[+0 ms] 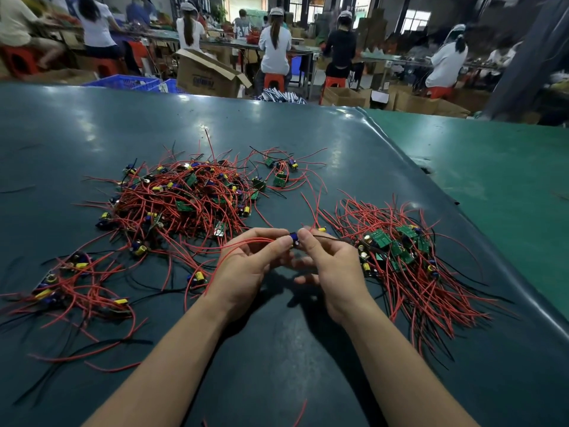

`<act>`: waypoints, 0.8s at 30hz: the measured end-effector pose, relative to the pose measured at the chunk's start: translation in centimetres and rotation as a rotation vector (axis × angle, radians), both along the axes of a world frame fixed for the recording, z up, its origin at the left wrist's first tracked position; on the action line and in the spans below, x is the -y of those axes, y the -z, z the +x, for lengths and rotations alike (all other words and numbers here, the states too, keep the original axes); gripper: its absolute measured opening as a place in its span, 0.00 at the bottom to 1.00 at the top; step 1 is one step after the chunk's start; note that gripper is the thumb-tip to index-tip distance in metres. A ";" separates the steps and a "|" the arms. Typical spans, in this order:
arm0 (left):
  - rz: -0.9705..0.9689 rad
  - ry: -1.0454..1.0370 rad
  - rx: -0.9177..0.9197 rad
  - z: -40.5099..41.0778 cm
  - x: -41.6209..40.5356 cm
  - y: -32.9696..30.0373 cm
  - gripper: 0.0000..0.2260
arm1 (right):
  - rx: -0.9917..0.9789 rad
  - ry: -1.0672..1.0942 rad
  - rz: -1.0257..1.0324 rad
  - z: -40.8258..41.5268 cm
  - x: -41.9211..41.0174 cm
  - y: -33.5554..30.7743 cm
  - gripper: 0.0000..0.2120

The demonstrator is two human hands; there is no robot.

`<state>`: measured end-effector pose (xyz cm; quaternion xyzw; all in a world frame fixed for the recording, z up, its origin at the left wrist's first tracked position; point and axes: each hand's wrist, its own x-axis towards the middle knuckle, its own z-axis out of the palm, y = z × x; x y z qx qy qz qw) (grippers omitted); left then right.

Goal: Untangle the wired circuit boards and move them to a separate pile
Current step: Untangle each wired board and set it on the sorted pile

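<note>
Holding one small board [294, 241] between both hands above the worktop [308, 143], we are pinching it with our left hand [249, 266] and right hand [331, 266], red wires trailing left, between the tangled heap [184, 198] and the sorted pile [406, 260] toward the right edge.

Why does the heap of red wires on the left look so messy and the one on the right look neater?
The left heap is a tangled mound, its wires looping every way; the right heap has wires mostly fanning the same way, toward the near table edge. The left heap looks bigger and more spread out; the right heap is more compact. Both hold small green boards with red and black wires on the dark table.
</note>
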<state>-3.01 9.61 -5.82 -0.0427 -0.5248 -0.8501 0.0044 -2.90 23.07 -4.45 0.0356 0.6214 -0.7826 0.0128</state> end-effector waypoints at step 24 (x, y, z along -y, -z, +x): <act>0.214 0.030 0.087 0.1 0.3 -1.2 0.07 | 0.292 -0.064 -0.374 -0.1 -0.2 -0.9 0.12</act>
